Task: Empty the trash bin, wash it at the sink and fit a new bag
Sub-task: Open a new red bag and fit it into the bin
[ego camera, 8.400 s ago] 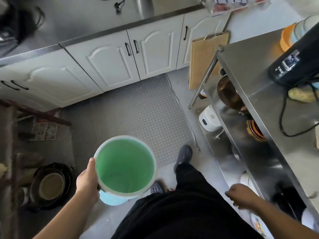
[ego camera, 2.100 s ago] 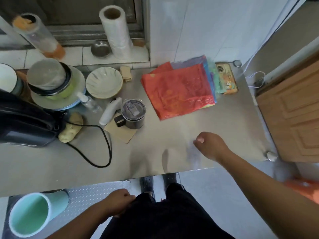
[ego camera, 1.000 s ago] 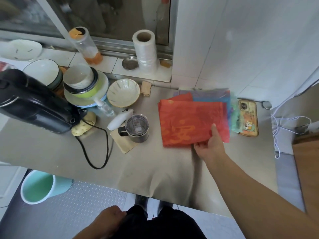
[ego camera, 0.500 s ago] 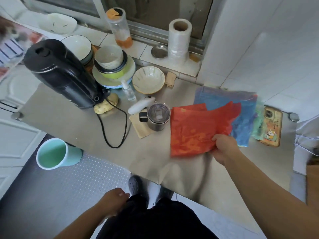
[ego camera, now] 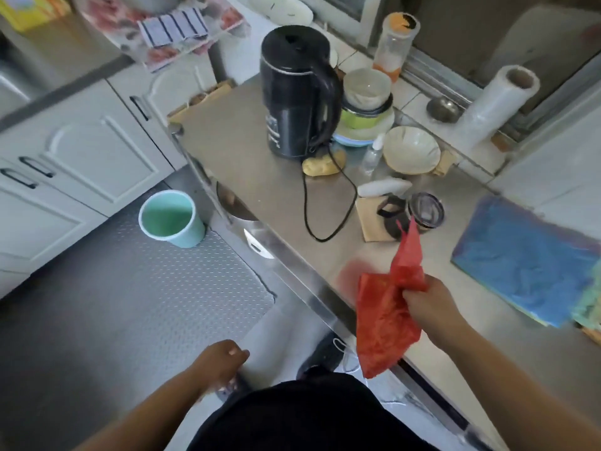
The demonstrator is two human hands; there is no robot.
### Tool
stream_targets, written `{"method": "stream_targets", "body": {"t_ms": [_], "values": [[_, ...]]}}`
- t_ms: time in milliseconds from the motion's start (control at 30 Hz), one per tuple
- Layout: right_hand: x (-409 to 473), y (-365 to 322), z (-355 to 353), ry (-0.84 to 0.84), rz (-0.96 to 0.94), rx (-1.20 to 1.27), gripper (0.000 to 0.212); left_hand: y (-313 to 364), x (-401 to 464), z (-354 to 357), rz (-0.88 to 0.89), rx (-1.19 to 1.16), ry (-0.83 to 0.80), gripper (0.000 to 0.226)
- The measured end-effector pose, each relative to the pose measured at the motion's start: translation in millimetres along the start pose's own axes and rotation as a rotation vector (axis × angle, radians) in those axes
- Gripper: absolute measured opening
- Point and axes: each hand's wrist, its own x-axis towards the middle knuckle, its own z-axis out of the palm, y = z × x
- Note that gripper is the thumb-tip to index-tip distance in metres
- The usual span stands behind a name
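Observation:
A pale green trash bin [ego camera: 169, 218] stands upright and empty on the metal floor mat, beside the steel table's left end. My right hand [ego camera: 429, 304] grips a crumpled red plastic bag [ego camera: 385, 315], lifted off the steel table [ego camera: 260, 177] and hanging over its front edge. A stack of other bags, blue on top [ego camera: 527, 255], lies flat at the table's right. My left hand [ego camera: 221, 361] hangs low in front of my body, fingers loosely curled, holding nothing.
On the table stand a black electric kettle [ego camera: 297, 92] with its cord, stacked bowls [ego camera: 367, 99], a lidded mug [ego camera: 422, 213] and a small bottle. A cling-film roll [ego camera: 497, 102] sits on the sill. White cabinets [ego camera: 81, 151] line the left.
My right hand has pulled the red bag off the stack and lifted it toward me, baring the blue bag beneath. My view has swung left toward the bin.

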Motion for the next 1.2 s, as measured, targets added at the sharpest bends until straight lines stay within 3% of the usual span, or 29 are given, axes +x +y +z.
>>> {"method": "stream_targets", "body": {"t_ms": [133,233,367,533,633,700,767,933,1200], "values": [[-39,-44,99,-0.163,-0.244,-0.261,0.010,-92,-15,-40,-0.051,-0.082,-0.017,0.022],[-70,-70,175,-0.358,-0.435,-0.522,0.014,-168,-30,-67,-0.122,-0.131,-0.011,0.023],[-82,-71,237,-0.534,-0.602,-0.983,0.008,-244,-49,-90,-0.231,-0.252,0.044,0.021],[-79,-71,285,-0.669,-0.549,-1.313,0.014,-334,-81,-99,-0.408,-0.565,0.150,0.013],[-74,-70,292,-0.689,-0.467,-1.349,0.017,-359,-97,-94,-0.497,-0.717,0.208,0.015],[-69,-74,296,-0.696,-0.419,-1.306,0.027,-362,-100,-93,-0.543,-0.762,0.206,0.017],[-59,-79,303,-0.715,-0.337,-1.294,0.021,-353,-95,-100,-0.548,-0.758,0.184,0.018],[-12,-100,333,-0.767,-0.134,-1.131,0.022,-304,-55,-147,-0.422,-0.650,0.214,0.018],[63,-208,396,-0.779,-0.179,-0.988,0.020,-208,1,-262,-0.301,-0.347,0.264,0.025]]}}
